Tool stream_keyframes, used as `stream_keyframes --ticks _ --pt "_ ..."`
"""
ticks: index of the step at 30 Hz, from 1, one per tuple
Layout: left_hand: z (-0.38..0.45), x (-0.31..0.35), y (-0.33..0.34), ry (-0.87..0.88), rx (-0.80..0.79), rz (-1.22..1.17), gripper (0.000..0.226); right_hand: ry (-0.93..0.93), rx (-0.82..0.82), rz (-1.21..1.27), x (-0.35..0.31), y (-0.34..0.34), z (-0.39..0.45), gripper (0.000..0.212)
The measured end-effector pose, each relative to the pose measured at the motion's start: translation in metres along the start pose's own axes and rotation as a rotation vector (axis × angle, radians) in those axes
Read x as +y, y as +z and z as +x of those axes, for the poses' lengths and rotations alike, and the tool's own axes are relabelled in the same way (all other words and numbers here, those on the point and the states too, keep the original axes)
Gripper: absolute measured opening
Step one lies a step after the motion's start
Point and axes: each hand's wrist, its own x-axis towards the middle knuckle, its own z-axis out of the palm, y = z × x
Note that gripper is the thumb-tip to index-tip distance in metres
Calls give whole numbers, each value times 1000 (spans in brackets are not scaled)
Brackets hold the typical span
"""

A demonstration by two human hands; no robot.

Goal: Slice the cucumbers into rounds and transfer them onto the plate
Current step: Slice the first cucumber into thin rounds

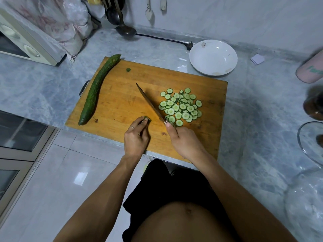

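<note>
Left hand [135, 135] pinching cucumber stub [146, 119] — small, wet, slippery; right hand [183, 138] gripping knife [150, 104] near board's front edge — fingertips tucked back.

Oven [26, 44] upper left; ladles [120, 23] top centre; plug [189, 46] beside; pink bottle [311, 69], glass lid [311, 142] right edge.

A whole cucumber [95, 89] lay at the board's left; sliced rounds [181, 107] were heaped right; the white plate [213, 57] sat beyond.
</note>
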Motion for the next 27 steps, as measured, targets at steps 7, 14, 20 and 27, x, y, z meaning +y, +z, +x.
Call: stream_keyframes --ticks 7,14,20,27 --pt "2 -6 1 -10 -40 63 20 -11 -49 -53 9 -8 -18 60" --pt "-1 -2 -4 34 -55 90 24 -23 -101 -99 0 -2 -37 53" --pt "-1 1 -5 54 -38 72 28 7 -127 -130 -6 -2 -40 54" --pt "1 1 -5 26 -56 93 32 3 -105 -154 -12 6 -32 56"
